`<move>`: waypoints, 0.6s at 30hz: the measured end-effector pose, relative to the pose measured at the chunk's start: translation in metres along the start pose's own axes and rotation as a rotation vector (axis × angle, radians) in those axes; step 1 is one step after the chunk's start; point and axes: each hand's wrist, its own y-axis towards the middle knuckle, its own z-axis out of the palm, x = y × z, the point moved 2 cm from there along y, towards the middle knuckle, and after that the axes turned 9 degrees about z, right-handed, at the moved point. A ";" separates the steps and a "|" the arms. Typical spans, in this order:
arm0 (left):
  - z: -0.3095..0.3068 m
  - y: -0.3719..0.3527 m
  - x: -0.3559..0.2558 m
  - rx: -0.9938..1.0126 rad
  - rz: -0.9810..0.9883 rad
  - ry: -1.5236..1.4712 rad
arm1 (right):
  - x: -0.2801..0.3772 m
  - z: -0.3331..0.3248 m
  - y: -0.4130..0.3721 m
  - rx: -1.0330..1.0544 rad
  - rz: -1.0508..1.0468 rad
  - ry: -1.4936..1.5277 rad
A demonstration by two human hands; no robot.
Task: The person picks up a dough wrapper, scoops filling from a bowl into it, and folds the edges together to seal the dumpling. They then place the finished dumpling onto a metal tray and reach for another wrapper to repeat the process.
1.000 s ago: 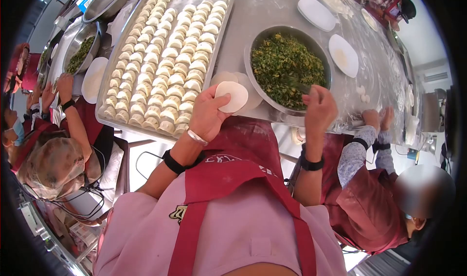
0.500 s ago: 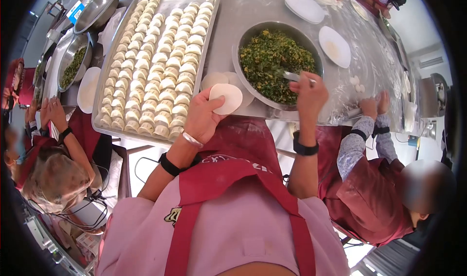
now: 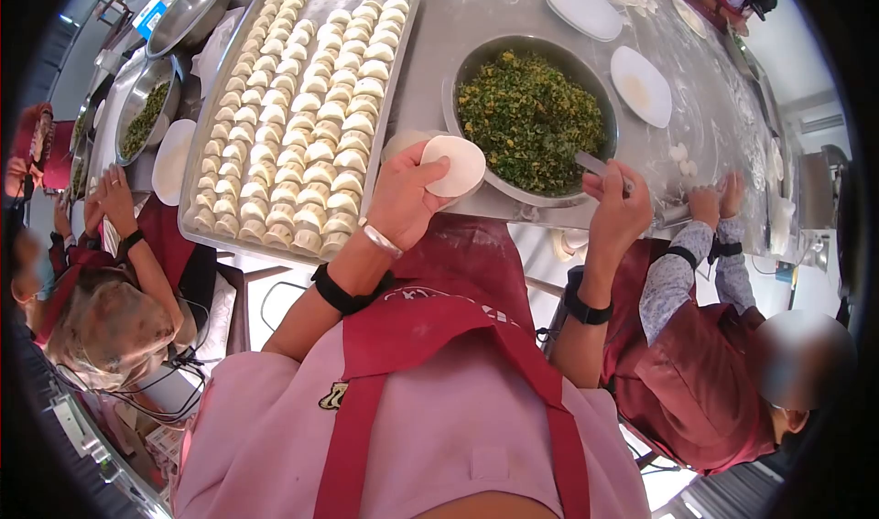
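Note:
My left hand (image 3: 412, 189) is closed on a round dough wrapper (image 3: 453, 167), with the thumb on top of it. The wrapper is above the table edge, between the tray of dumplings and the filling bowl. In my right hand (image 3: 621, 210) is a small flat metal spatula (image 3: 591, 161), pinched between the fingers. Its blade tip is at the right rim of the large metal bowl (image 3: 612, 107). Chopped green filling with yellow bits (image 3: 531, 121) fills much of that bowl. More wrappers (image 3: 403, 142) lie on the table, partly behind my left hand.
A metal tray (image 3: 414, 25) with rows of folded dumplings (image 3: 320, 148) stands left of the bowl. White plates (image 3: 641, 87) and small dough pieces (image 3: 679, 157) are on the floured table (image 3: 458, 6). Co-workers' hands (image 3: 705, 205) are close on the right, others (image 3: 114, 203) at the left.
My right hand has drawn the spatula from the filling to the bowl's right rim. My left hand holds the wrapper still, slightly nearer the bowl. The view has shifted a little.

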 end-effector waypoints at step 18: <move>-0.004 0.028 -0.009 -0.034 0.059 0.003 | -0.018 0.046 0.024 0.218 0.286 0.262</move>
